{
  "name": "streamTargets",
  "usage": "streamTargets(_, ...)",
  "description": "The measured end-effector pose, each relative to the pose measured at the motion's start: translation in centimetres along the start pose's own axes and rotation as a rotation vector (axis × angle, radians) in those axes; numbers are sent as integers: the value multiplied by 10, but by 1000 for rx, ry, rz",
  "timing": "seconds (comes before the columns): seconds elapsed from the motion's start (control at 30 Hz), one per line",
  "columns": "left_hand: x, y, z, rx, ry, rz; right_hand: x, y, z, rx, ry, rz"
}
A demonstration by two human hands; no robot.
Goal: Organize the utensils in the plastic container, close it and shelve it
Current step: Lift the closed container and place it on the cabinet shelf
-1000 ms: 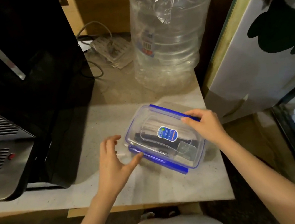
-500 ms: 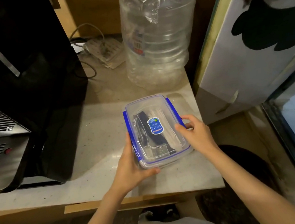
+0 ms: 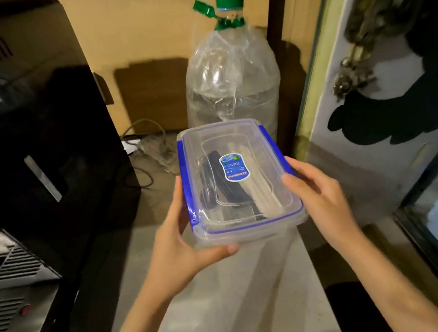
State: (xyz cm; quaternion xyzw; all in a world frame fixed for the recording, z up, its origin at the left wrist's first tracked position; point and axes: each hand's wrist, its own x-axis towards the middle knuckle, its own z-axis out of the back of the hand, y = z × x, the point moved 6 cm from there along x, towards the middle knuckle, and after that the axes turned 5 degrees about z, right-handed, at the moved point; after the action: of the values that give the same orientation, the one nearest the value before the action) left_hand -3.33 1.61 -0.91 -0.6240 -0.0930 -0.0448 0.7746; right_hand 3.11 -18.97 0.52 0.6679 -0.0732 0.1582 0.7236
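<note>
A pale countertop [image 3: 235,302] runs below us, with a black appliance [image 3: 24,169] on one side and a big clear water bottle [image 3: 229,77] at the back. We hold the plastic container [image 3: 239,182] in the air between both hands: our left hand [image 3: 179,247] curls round its near left corner, thumb under the front edge, and our right hand [image 3: 318,195] grips the right side. With the smooth walls held only at the edges, it could slip or tilt as we carry it. Its lid [image 3: 225,141] is on, blue clips [image 3: 187,182] down, and dark and pale utensils [image 3: 233,189] show through.
</note>
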Motion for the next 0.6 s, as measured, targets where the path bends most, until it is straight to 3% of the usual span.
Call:
streamTargets(0.23, 34, -114, 37, -86, -76, -194, 30, 108, 6, 113, -20, 284)
streamTargets(0.37, 54, -190, 55, -160, -74, -355, 53, 173, 4, 155, 90, 442)
streamTargets(0.47, 65, -239, 64, -163, -89, -448, 70, 220, 1, 20, 99, 620)
streamTargets(0.6, 81, -296, 79, -81, -107, -489, 93, 271, 6, 7, 103, 717)
